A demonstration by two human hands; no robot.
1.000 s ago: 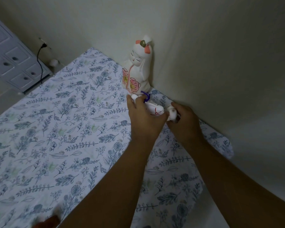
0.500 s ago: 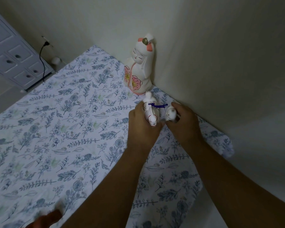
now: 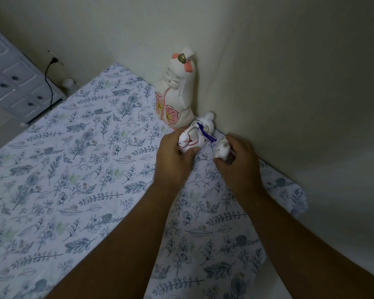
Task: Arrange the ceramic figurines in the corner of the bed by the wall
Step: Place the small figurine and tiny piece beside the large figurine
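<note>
Turned since earlier, white horse figurine (image 3: pixel 195 138) sits gripped in left hand (image 3: pixel 174 158); right hand (image 3: pixel 239 164) clasps small bird figurine (image 3: pixel 221 149).

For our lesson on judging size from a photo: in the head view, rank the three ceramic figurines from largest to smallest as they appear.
1. Tall doll figurine, standing in the corner, clearly largest.
2. Horse figurine with purple cord, in the left hand.
3. Small white bird figurine, in the right hand, partly hidden by fingers, so its full size is unsure.

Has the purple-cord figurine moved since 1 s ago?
Yes. The purple-cord figurine turned in the left hand: its tip now points at the wall corner beside the tall doll.
</note>
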